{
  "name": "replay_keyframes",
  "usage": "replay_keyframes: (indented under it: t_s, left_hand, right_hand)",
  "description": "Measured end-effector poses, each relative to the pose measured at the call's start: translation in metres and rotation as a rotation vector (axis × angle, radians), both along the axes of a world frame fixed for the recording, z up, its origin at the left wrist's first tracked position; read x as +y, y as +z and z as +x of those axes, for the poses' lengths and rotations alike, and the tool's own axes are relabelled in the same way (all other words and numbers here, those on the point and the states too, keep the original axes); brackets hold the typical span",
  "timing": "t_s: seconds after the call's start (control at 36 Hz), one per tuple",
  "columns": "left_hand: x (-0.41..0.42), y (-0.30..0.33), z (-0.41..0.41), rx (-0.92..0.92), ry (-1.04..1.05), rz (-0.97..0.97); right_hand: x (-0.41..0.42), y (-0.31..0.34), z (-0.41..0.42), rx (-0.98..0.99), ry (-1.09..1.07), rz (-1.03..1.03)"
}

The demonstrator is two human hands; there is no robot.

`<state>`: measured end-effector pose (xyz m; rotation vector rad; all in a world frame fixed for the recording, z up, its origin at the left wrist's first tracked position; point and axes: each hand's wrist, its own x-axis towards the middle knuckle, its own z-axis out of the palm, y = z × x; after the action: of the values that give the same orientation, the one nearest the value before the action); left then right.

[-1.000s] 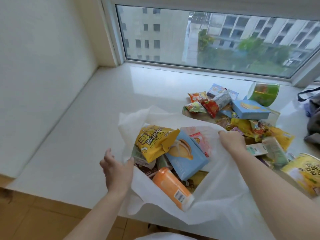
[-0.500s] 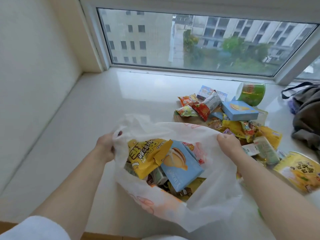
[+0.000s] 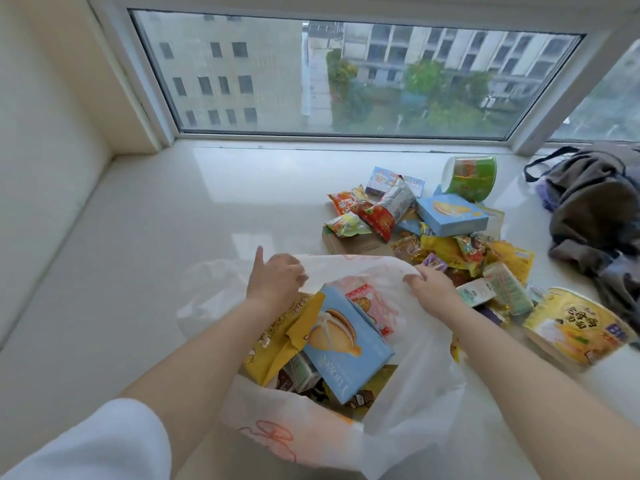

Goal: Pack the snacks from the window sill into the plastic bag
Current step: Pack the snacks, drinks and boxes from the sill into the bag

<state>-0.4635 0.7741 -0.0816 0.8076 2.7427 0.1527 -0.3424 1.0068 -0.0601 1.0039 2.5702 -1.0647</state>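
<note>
A white plastic bag (image 3: 412, 393) lies open on the window sill (image 3: 173, 237), holding a blue box with a cake picture (image 3: 343, 344), a yellow snack bag (image 3: 280, 341) and several smaller packs. My left hand (image 3: 275, 277) pinches the bag's far rim, its forefinger sticking up. My right hand (image 3: 433, 282) grips the rim further right. A pile of loose snacks (image 3: 443, 237) sits behind the bag to the right: a second blue box (image 3: 452, 214), a green tub (image 3: 471, 174), a yellow tub (image 3: 575, 327).
A dark grey bag or garment with a strap (image 3: 595, 209) lies at the sill's right end. The window (image 3: 346, 74) runs along the back and a wall (image 3: 45, 150) closes the left side. The sill's front edge is under my arms.
My left hand has moved from the bag's left edge to its far rim, closer to my right hand. The bag's mouth has lifted and narrowed. The orange pack is no longer seen.
</note>
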Motion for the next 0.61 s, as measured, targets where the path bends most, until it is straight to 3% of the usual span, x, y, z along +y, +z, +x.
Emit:
replay_keyframes:
  t_s: [0.11,0.17,0.22,0.33,0.42,0.53,0.61]
  left_hand:
    - [0.006,0.028,-0.034,-0.479,0.277,0.345]
    - [0.004,0.033,-0.053,-0.656,0.341,0.368]
    - [0.005,0.031,-0.067,-0.805,0.411,0.341]
    - [0.022,0.004,-0.086,-0.402,0.329,0.103]
    - [0.044,-0.005,-0.084,-0.262,0.370,0.129]
    - [0.081,-0.013,-0.076,-0.318,0.296,0.118]
    - [0.120,-0.010,-0.072,-0.331,0.223,0.236]
  right_hand:
    - [0.012,0.013,0.007,-0.177,0.050,-0.263]
    - [0.021,0.013,0.010,-0.238,-0.019,-0.486]
    - [0.027,0.007,0.007,-0.207,-0.108,-0.561]
    - [0.029,-0.021,-0.010,-0.200,-0.048,-0.141]
    - [0.026,-0.039,-0.023,-0.221,-0.099,-0.092]
    - [0.031,-0.053,-0.028,-0.304,-0.081,-0.113]
    - [0.043,-0.060,-0.033,-0.224,-0.068,-0.194]
